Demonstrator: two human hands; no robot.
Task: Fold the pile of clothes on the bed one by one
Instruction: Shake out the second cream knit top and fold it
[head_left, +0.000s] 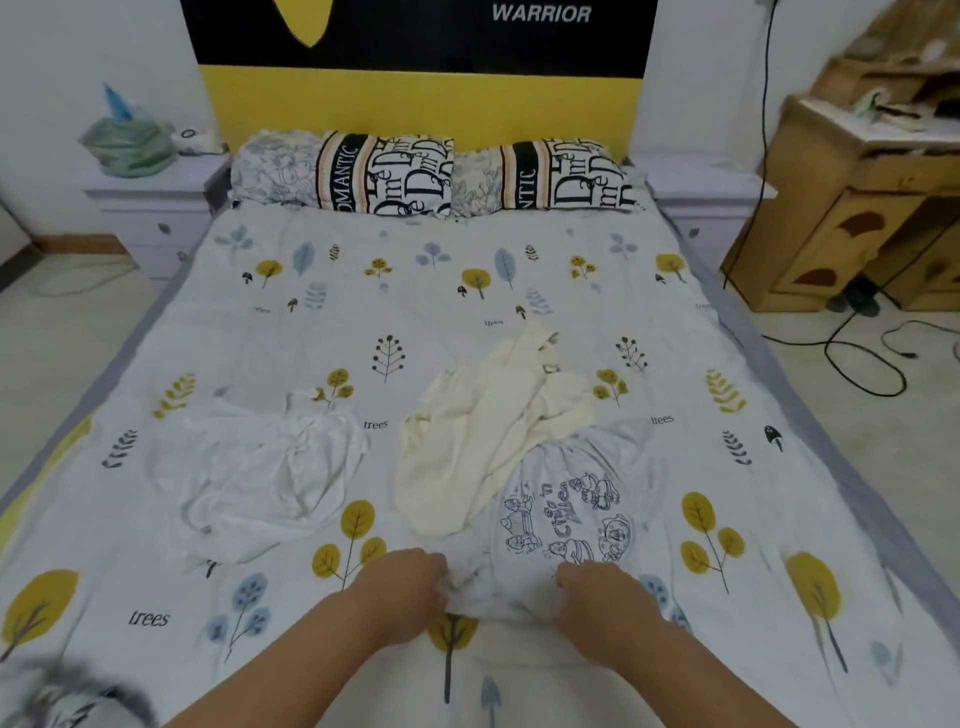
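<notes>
Both hands are working at the near hem of a white cotton T-shirt with a dark line-drawn cartoon print (563, 512): the left hand (402, 582) is pinching bunched hem fabric with curled fingers, and the right hand (597, 592) is gripping the hem a little to its right, knuckles up. This shirt is lying right of centre on the near half of the bed with the white tree-patterned sheet (363, 322), its hem towards the person and its long axis running away towards the pillows. A crumpled cream knit garment (483, 415) is lying across its far part, hiding the shoulders. A second, plain white crumpled garment (260, 467) is lying apart on the left.

To do this step well, the hands are best moving apart along the hem to take its two corners, then drawing the shirt towards the near edge so that it slides free of the cream garment and lies flat. Pulling unevenly would probably skew the shirt or drag the cream garment along.
</notes>
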